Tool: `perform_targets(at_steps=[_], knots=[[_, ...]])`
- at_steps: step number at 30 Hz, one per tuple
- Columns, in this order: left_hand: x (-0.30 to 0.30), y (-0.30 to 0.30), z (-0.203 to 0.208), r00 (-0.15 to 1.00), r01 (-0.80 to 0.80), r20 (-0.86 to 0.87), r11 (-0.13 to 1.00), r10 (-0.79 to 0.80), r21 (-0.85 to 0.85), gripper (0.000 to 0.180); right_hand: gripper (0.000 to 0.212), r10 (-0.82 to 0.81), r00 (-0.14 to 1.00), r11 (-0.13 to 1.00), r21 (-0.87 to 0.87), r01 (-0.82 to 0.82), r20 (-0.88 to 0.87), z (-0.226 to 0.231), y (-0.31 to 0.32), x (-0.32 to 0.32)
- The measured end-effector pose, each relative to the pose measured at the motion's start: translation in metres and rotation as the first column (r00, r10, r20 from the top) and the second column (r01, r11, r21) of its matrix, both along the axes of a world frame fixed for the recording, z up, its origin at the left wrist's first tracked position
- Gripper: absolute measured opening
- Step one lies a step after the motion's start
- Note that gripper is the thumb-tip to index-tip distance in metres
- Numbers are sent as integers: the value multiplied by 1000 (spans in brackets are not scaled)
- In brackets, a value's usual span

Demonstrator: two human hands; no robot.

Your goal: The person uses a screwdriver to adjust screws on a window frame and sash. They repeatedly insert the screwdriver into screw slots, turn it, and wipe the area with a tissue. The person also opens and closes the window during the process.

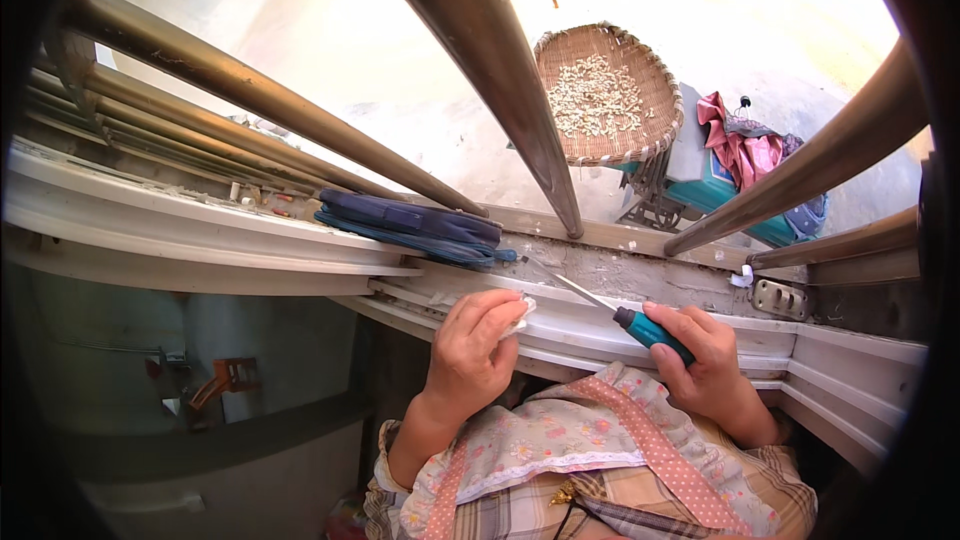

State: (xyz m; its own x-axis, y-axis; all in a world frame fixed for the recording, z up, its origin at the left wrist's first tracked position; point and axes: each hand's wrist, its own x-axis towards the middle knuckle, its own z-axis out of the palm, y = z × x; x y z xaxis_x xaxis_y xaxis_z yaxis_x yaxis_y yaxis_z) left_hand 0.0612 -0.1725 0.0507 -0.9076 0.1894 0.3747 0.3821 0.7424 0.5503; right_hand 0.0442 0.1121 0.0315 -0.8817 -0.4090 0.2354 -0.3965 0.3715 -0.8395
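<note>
Floral apron (575, 432), left hand (470, 348) with white piece (523, 314) in pinch, right hand (706, 368) around screwdriver (626, 318)

The right hand (705, 365) grips the teal handle of a screwdriver (655, 334), its shank directed to the upper left across the white window frame (770, 340), with the tip near the right end of a dark blue pouch (410, 220). The left hand (470, 348) pinches a small white piece (524, 312) above the frame. Beyond the metal bars (490, 50), a round woven basket (655, 70) contains scattered pale pieces (595, 95).
</note>
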Motion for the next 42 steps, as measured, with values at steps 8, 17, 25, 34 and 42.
perform_targets(at_steps=[8,17,25,34,42], knots=[[-10,17,-22,985,64,159,997,-71,47,24,44,-18,998,1000,9,19,-65,-1,0,1],[-16,-49,-19,904,-317,182,893,387,-320,7,46,7,996,1000,-24,-9,-86,-4,3,2],[-25,-52,-18,904,-313,8,674,428,-669,8,46,-6,994,998,-70,-1,-107,-5,8,4],[1,-29,54,906,-402,-51,814,421,-419,18,44,-20,990,991,-132,1,-141,-4,7,5],[28,32,45,986,-83,154,993,69,88,31,40,-19,998,981,-193,9,-52,-3,14,8]])
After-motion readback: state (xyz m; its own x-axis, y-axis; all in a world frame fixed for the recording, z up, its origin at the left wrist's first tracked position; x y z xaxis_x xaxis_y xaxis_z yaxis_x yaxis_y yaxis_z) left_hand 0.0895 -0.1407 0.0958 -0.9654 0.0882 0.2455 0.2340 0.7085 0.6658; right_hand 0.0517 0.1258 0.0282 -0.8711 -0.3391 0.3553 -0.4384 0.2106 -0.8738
